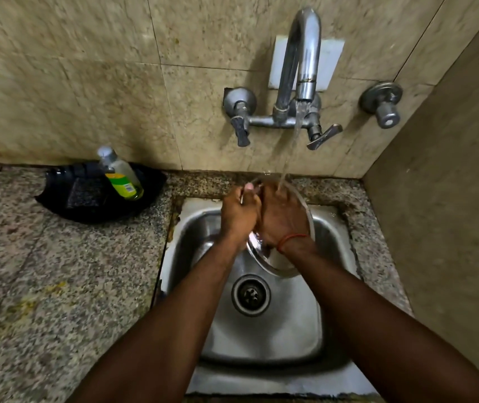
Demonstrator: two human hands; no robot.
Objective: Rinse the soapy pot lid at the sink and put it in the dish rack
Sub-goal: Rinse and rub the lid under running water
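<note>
This looks like the washing-up corner of a small kitchen. A shiny metal sink [331, 228] with a round drain [250, 295] sits in a speckled stone counter [58, 271]. A curved tap [305, 53] on the tiled wall [87, 82] has water [293, 141] running down from it. A bottle [122, 177] of yellow-green liquid, like dish soap, leans in a black tray [87, 205] on the counter, left of the sink.
</note>
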